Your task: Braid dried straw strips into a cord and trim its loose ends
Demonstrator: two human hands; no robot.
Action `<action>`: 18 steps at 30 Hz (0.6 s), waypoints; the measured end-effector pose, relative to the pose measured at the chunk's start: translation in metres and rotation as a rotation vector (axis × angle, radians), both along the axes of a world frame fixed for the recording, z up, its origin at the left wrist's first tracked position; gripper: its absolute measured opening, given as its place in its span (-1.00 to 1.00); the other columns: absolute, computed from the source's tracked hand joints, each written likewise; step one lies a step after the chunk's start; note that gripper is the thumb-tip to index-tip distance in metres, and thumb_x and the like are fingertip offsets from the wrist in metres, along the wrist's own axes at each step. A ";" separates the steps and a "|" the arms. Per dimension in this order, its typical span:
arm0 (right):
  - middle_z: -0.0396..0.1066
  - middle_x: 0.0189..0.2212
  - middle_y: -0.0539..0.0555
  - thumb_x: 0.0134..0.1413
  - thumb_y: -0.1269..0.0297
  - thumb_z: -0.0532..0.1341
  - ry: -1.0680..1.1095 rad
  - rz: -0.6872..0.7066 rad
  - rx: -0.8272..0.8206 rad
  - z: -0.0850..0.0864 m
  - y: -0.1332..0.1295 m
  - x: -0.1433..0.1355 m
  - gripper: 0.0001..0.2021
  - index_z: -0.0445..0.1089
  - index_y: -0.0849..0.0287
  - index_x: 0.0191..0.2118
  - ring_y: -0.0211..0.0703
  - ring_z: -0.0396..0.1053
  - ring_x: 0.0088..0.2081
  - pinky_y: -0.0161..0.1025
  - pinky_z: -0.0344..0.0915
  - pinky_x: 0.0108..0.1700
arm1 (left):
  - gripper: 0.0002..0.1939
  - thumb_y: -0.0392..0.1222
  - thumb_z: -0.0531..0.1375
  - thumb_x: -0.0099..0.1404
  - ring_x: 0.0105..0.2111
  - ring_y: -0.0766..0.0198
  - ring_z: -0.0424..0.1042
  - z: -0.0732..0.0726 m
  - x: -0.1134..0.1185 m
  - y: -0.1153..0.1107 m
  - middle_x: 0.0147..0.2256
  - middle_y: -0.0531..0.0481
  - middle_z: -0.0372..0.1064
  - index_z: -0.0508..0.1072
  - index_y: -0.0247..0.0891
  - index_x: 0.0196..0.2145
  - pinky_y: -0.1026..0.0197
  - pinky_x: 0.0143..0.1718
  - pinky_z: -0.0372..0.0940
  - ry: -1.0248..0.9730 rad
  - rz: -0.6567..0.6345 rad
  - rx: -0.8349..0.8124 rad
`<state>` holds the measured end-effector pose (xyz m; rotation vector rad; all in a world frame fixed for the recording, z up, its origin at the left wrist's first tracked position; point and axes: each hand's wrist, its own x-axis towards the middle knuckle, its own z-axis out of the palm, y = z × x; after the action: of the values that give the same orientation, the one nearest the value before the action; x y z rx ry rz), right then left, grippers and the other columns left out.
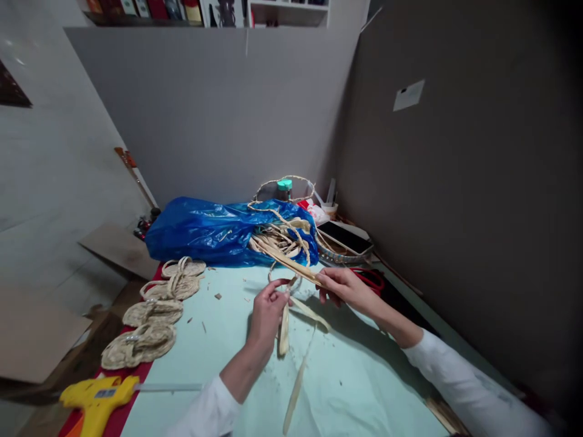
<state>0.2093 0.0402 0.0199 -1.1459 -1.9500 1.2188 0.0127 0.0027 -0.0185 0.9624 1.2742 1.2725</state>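
Over the middle of the pale green table top (228, 340), my left hand (268, 312) is closed in a pinch on a braided straw cord, with loose strip ends hanging below the fingers. My right hand (344, 288) grips a long dry straw strip (296, 265) between thumb and fingers. That strip slants up and left toward the blue plastic bag (204, 230), whose mouth shows a bundle of straw strips (276, 240). The thin braided cord (273, 212) loops up over the bag. A single loose strip (296, 388) lies nearer to me.
Several small woven straw sandals (141, 344) line the left edge. A yellow glue gun (102, 397) with a clear stick lies at front left. Behind my right hand are a phone (345, 237) on a basket and red-handled scissors (371, 279). Grey panels (218, 109) stand behind and right.
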 end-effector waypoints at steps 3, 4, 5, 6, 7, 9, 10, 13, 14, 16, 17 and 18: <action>0.49 -0.50 0.04 0.28 0.00 -0.02 -0.067 0.047 0.104 -0.010 -0.010 -0.009 -0.67 0.25 0.16 -0.32 -0.28 0.30 -0.60 -0.36 0.17 -0.52 | -0.51 -0.07 0.30 0.07 -0.63 0.46 0.14 0.001 0.001 -0.001 -0.52 0.11 0.34 0.41 -0.32 -0.06 0.41 -0.63 -0.07 -0.117 0.004 0.001; 0.49 -0.50 0.03 0.29 0.03 -0.03 -0.098 0.041 0.149 -0.012 -0.012 -0.011 -0.69 0.24 0.15 -0.30 -0.26 0.32 -0.59 -0.35 0.17 -0.50 | -0.54 -0.07 0.32 0.06 -0.63 0.48 0.12 0.002 0.001 -0.001 -0.52 0.11 0.33 0.42 -0.33 -0.10 0.41 -0.64 -0.09 -0.149 -0.003 0.007; 0.48 -0.51 0.03 0.30 0.06 -0.05 -0.135 0.018 0.193 -0.014 -0.015 -0.013 -0.71 0.24 0.14 -0.30 -0.25 0.32 -0.59 -0.33 0.16 -0.49 | -0.58 -0.07 0.33 0.06 -0.64 0.50 0.09 0.002 0.002 -0.001 -0.52 0.10 0.33 0.44 -0.34 -0.16 0.41 -0.64 -0.11 -0.172 -0.017 0.013; 0.47 -0.53 0.03 0.30 0.08 -0.05 -0.180 -0.017 0.238 -0.015 -0.017 -0.015 -0.72 0.23 0.13 -0.31 -0.24 0.31 -0.59 -0.33 0.14 -0.48 | -0.62 -0.07 0.33 0.06 -0.65 0.53 0.06 0.003 0.002 -0.001 -0.53 0.10 0.33 0.46 -0.34 -0.21 0.41 -0.65 -0.14 -0.186 -0.035 0.018; 0.45 -0.54 0.03 0.30 0.10 -0.06 -0.236 -0.054 0.281 -0.017 -0.019 -0.016 -0.73 0.22 0.13 -0.32 -0.23 0.28 -0.60 -0.32 0.10 -0.49 | -0.66 -0.07 0.34 0.06 -0.66 0.55 0.02 0.003 0.003 -0.002 -0.53 0.10 0.33 0.48 -0.34 -0.26 0.41 -0.66 -0.16 -0.197 -0.049 0.022; 0.40 -0.57 0.04 0.28 0.14 -0.07 -0.362 -0.101 0.359 -0.020 -0.022 -0.018 -0.75 0.22 0.13 -0.33 -0.22 0.22 -0.62 -0.30 0.01 -0.51 | -0.69 -0.08 0.36 0.05 -0.68 0.58 -0.03 0.005 0.004 -0.002 -0.53 0.10 0.32 0.50 -0.34 -0.30 0.41 -0.67 -0.21 -0.229 -0.057 0.030; 0.38 -0.58 0.04 0.28 0.15 -0.08 -0.416 -0.103 0.396 -0.022 -0.023 -0.019 -0.75 0.23 0.13 -0.33 -0.22 0.19 -0.63 -0.29 -0.03 -0.51 | -0.69 -0.10 0.37 0.03 -0.69 0.58 -0.03 0.005 0.005 -0.002 -0.54 0.10 0.32 0.51 -0.34 -0.30 0.41 -0.67 -0.22 -0.247 -0.050 0.028; 0.33 -0.60 0.02 0.27 0.17 -0.09 -0.491 -0.073 0.476 -0.028 -0.025 -0.020 -0.73 0.26 0.13 -0.32 -0.22 0.17 -0.62 -0.27 -0.10 -0.49 | -0.69 -0.14 0.40 -0.01 -0.69 0.59 -0.01 0.006 0.005 -0.001 -0.56 0.10 0.32 0.53 -0.35 -0.31 0.42 -0.68 -0.21 -0.277 -0.023 -0.008; 0.33 -0.60 0.02 0.28 0.17 -0.10 -0.487 -0.074 0.481 -0.029 -0.026 -0.021 -0.72 0.26 0.13 -0.33 -0.22 0.18 -0.62 -0.27 -0.09 -0.48 | -0.70 -0.15 0.40 -0.02 -0.69 0.58 0.01 0.006 0.004 -0.001 -0.57 0.10 0.32 0.53 -0.36 -0.32 0.42 -0.68 -0.20 -0.279 -0.020 -0.021; 0.35 -0.59 0.03 0.28 0.17 -0.11 -0.444 -0.104 0.457 -0.030 -0.025 -0.021 -0.71 0.25 0.13 -0.36 -0.22 0.21 -0.60 -0.28 -0.05 -0.47 | -0.71 -0.17 0.39 -0.02 -0.69 0.57 0.03 0.005 0.003 -0.001 -0.58 0.08 0.33 0.53 -0.37 -0.34 0.42 -0.68 -0.20 -0.268 -0.021 -0.036; 0.36 -0.58 0.03 0.28 0.17 -0.12 -0.410 -0.124 0.433 -0.029 -0.025 -0.021 -0.70 0.24 0.13 -0.37 -0.22 0.23 -0.59 -0.28 -0.02 -0.46 | -0.72 -0.18 0.39 -0.02 -0.68 0.57 0.04 0.005 0.003 -0.001 -0.58 0.08 0.33 0.53 -0.38 -0.34 0.42 -0.68 -0.21 -0.260 -0.020 -0.038; 0.38 -0.57 0.04 0.29 0.17 -0.12 -0.369 -0.141 0.405 -0.028 -0.025 -0.021 -0.70 0.23 0.13 -0.38 -0.21 0.25 -0.58 -0.29 0.01 -0.46 | -0.73 -0.19 0.38 -0.01 -0.68 0.56 0.05 0.005 0.003 -0.001 -0.58 0.07 0.34 0.53 -0.38 -0.34 0.42 -0.67 -0.21 -0.250 -0.018 -0.037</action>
<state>0.1879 0.0154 -0.0082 -1.3251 -2.2033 0.5271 0.0154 0.0015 -0.0135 0.7605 1.0881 1.3058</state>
